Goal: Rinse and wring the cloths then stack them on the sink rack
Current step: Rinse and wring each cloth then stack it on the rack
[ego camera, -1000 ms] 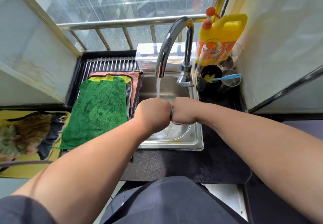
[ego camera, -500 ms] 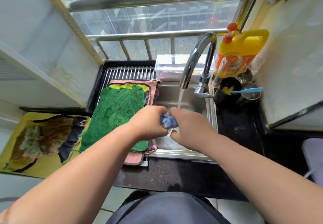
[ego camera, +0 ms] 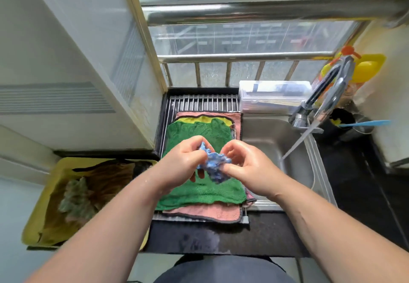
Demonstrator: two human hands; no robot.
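- My left hand (ego camera: 182, 161) and right hand (ego camera: 251, 167) both pinch the blue cloth (ego camera: 215, 166) between thumb and curled fingers, one at each side of it.
- The blue cloth is a small, wet, crumpled wad with mottled light and dark patches, and a loose corner hangs below my fingers.
- I hold it over the near half of the green cloth (ego camera: 199, 194), clear of the sink basin.
- The green cloth is thick, nubby terry, spread flat on top of the pile.
- A yellow cloth (ego camera: 204, 119) shows at its far edge, and a pink cloth (ego camera: 210, 213) with dark trim shows around both.
- The pile lies on the sink rack (ego camera: 203, 102), whose bare metal bars show at the far end.
- To the right is the steel sink (ego camera: 276, 136). The curved tap (ego camera: 327, 97) runs a thin stream of water (ego camera: 296, 143) into it, well clear of my hands.
- A clear plastic box (ego camera: 274, 94) sits behind the basin, and a yellow bottle (ego camera: 367, 68) stands behind the tap.
- To the left, a yellow tray (ego camera: 35, 223) holds rumpled brown cloths (ego camera: 88, 190).
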